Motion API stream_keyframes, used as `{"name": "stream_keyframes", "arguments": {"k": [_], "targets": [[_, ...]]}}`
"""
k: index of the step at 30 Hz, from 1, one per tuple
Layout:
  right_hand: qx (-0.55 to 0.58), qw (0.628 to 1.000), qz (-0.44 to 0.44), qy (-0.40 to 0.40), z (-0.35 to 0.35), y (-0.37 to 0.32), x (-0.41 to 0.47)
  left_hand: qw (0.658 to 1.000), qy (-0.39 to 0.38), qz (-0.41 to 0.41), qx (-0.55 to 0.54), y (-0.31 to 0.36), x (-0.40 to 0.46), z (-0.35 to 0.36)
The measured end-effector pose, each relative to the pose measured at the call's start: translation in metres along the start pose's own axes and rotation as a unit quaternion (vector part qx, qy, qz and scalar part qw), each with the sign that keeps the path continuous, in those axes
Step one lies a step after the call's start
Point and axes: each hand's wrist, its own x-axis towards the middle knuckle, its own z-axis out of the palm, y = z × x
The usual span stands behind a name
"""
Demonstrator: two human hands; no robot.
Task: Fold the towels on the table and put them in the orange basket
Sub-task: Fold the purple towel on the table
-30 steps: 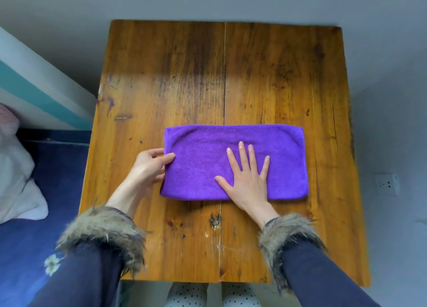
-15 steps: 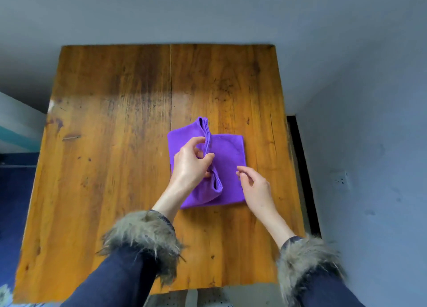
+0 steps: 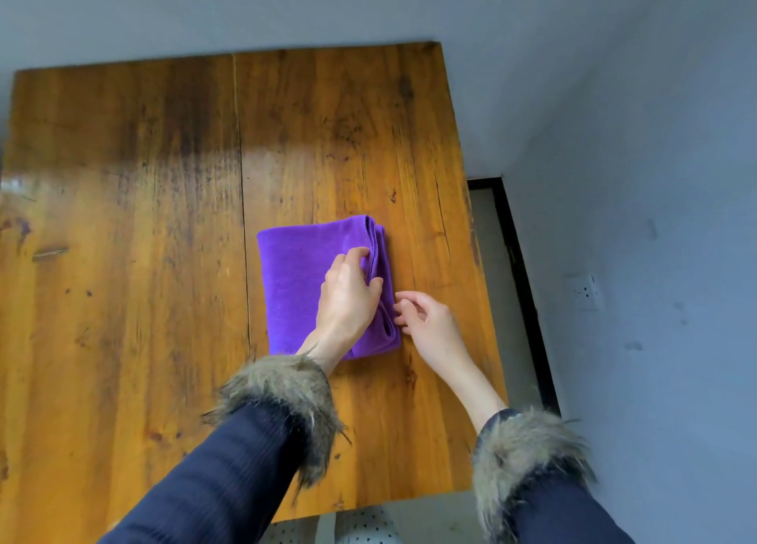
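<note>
Purple towel (image 3: pixel 299 285) folded at frame centre on the surface (image 3: pixel 123 215). Left hand (image 3: pixel 348 297) pinching its right edge to align layers; right hand (image 3: pixel 430 322) loosely curled, empty, just beside.

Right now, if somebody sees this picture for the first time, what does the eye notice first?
First, the bright purple towel, folded small on the right half of the worn wooden table. The left hand pinches its layered right edge; the right hand touches that edge from beside it.

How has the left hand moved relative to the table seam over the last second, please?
Yes. The left hand crossed from the left of the table seam to its right, carrying the purple towel's edge over, and now pinches the stacked edges.
</note>
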Motion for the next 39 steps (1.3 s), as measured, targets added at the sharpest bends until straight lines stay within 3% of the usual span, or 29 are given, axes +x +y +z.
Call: {"name": "stream_keyframes", "arguments": {"k": [5,8,11,13,16,19,24,26,28,30,34,39], "targets": [[0.007,0.999,0.032,0.005,-0.001,-0.006,0.009,0.997,-0.045,0.049,-0.036,-0.003,-0.009,0.008],[0.009,1.000,0.030,0.005,0.002,-0.019,0.024,0.988,0.035,0.144,-0.048,-0.015,-0.020,-0.005],[-0.031,0.999,0.010,0.011,0.009,-0.037,0.043,0.966,0.148,0.205,0.058,-0.035,-0.018,-0.025],[-0.093,0.995,-0.002,0.026,0.015,-0.044,0.054,0.953,0.167,0.210,0.138,-0.051,-0.013,-0.035],[-0.172,0.984,-0.005,0.042,0.021,-0.046,0.063,0.949,0.113,0.184,0.229,-0.071,-0.011,-0.038],[-0.166,0.984,-0.009,0.063,0.022,-0.041,0.064,0.943,0.043,0.163,0.287,-0.086,-0.010,-0.033],[-0.134,0.988,-0.027,0.072,0.016,-0.042,0.058,0.927,0.036,0.159,0.339,-0.096,-0.006,-0.024],[-0.171,0.973,-0.088,0.126,0.019,-0.046,0.050,0.925,0.051,0.162,0.340,-0.094,-0.005,-0.022],[-0.245,0.930,-0.213,0.172,0.029,-0.045,0.038,0.923,0.065,0.175,0.336,-0.091,-0.005,-0.020],[-0.321,0.884,-0.302,0.157,0.045,-0.037,0.025,0.921,0.070,0.192,0.333,-0.090,-0.008,-0.017],[-0.429,0.856,-0.280,0.066,0.057,-0.005,0.018,0.924,0.067,0.198,0.320,-0.098,-0.011,-0.015],[-0.454,0.846,-0.274,0.059,0.047,0.007,0.031,0.924,0.070,0.212,0.310,-0.101,-0.006,-0.019]]}}
